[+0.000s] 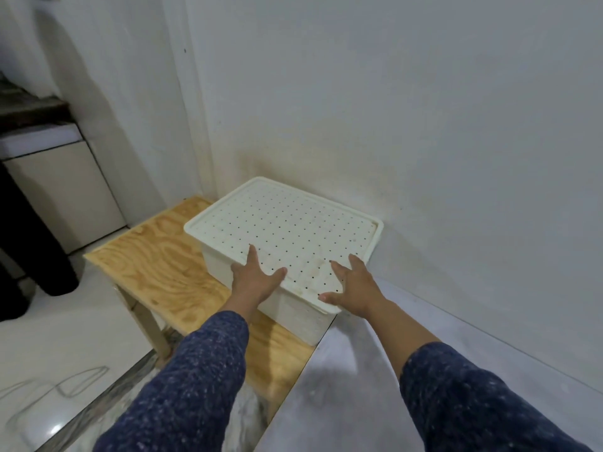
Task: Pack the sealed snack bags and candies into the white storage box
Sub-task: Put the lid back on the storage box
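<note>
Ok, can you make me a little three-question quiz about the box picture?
1. True or false: the lid is on the white storage box.
2. What does the box stand on? A) the floor B) a wooden table C) a chair
3. Fill in: the left hand and right hand lie on the lid with ____ fingers.

Key: 1 true. 2 B, the wooden table. 3 spread, open; neither hand grips anything. No snack bags or candies show.

Both arms, sleeved in speckled dark blue, are stretched forward side by side, with the left hand (253, 278) and the right hand (354, 286) held palm-down, fingers spread and straight, thumbs turned inward toward each other.
</note>
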{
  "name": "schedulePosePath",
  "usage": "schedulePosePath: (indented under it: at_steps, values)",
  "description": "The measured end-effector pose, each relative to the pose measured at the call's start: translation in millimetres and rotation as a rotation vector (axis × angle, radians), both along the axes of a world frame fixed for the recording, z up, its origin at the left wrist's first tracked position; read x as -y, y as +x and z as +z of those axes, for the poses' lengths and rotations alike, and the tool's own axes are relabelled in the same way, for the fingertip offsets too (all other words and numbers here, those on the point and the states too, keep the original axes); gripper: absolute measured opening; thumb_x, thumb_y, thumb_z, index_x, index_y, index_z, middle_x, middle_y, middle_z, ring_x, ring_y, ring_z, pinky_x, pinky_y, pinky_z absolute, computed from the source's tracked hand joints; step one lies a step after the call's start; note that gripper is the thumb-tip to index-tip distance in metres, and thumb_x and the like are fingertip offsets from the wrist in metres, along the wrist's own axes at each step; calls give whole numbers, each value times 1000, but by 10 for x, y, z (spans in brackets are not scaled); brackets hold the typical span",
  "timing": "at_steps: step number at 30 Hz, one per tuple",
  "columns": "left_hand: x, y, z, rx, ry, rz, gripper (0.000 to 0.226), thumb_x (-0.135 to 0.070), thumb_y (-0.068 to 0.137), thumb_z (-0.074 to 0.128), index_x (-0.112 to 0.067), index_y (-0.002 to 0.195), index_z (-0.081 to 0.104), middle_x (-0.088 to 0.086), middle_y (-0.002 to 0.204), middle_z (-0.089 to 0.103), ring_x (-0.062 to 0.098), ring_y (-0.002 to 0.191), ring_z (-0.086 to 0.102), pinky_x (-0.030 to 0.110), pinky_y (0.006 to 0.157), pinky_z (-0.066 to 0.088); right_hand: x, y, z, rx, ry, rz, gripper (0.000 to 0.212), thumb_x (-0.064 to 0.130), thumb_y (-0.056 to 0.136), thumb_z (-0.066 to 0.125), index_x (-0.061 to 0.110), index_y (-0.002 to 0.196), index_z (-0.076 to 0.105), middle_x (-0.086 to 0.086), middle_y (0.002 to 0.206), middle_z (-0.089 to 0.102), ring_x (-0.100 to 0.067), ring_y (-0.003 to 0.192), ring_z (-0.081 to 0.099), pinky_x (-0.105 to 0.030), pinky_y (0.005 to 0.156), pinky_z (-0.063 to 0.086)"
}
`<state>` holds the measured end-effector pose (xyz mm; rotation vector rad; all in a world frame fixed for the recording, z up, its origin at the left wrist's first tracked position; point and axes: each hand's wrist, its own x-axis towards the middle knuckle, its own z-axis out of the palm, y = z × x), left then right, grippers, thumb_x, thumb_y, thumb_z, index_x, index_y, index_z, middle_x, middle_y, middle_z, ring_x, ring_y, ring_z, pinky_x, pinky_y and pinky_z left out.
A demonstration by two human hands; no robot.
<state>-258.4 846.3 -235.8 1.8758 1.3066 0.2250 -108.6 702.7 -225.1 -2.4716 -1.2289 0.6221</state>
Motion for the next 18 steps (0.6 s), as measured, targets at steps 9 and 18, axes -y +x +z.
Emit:
schedulePosePath:
  at_steps: [9, 18]
  values:
    - [-200, 95, -91, -224, -79, -116, 95, -63, 85, 48, -34, 148, -18, 23, 158, 1, 39, 145, 9, 48, 112, 24, -12, 45, -69, -64, -67, 29, 97, 57, 77, 66, 23, 152, 15, -10, 160, -10, -26, 148, 11, -33, 117, 20]
    - [-44, 110, -147, 79, 7, 56, 81, -60, 86, 50, -36, 149, 6, 22, 149, 23, 39, 123, 44, 40, 96, 41, 41, 75, -94, -184, 1, -44, 88, 54, 79, 66, 34, 150, 18, 3, 161, -10, -18, 149, 8, -33, 116, 20]
